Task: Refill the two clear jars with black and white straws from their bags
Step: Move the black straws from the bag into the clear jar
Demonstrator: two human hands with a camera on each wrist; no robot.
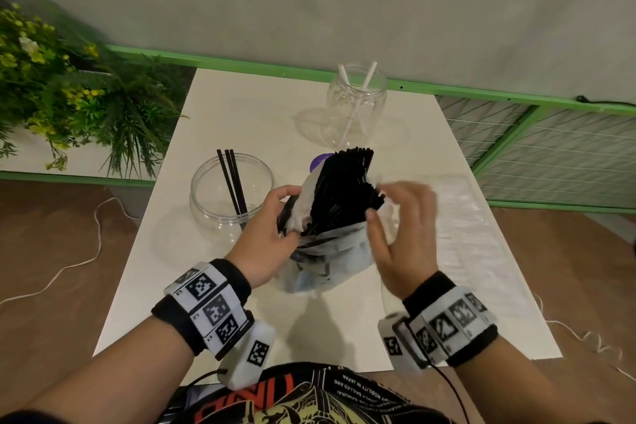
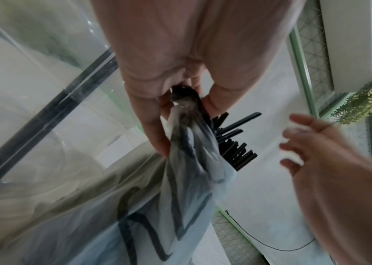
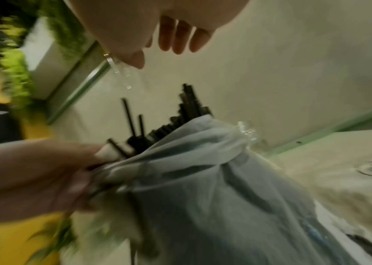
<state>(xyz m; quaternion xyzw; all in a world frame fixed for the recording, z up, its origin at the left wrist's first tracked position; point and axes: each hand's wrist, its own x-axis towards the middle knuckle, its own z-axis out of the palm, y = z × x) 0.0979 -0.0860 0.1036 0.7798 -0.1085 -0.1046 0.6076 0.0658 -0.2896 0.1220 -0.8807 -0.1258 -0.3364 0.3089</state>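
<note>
A thin plastic bag (image 1: 327, 258) full of black straws (image 1: 344, 189) stands in the middle of the white table (image 1: 241, 107). My left hand (image 1: 272, 227) grips the bag's bunched left edge (image 2: 185, 125). My right hand (image 1: 399, 217) hovers just right of the bag's mouth with fingers spread and relaxed, blurred, holding nothing (image 3: 176, 41). Left of the bag is a wide clear jar (image 1: 230, 193) holding three black straws (image 1: 232, 182). A second clear jar (image 1: 358, 103) with two white straws (image 1: 354, 103) stands at the far side.
A flat clear bag (image 1: 461, 224) lies on the table to the right. A purple object (image 1: 318, 160) peeks out behind the black straws. Green plants (image 1: 69, 96) fill the left shelf, a green wire-mesh frame (image 1: 550, 148) runs right, and a white cord (image 1: 79, 258) lies on the floor.
</note>
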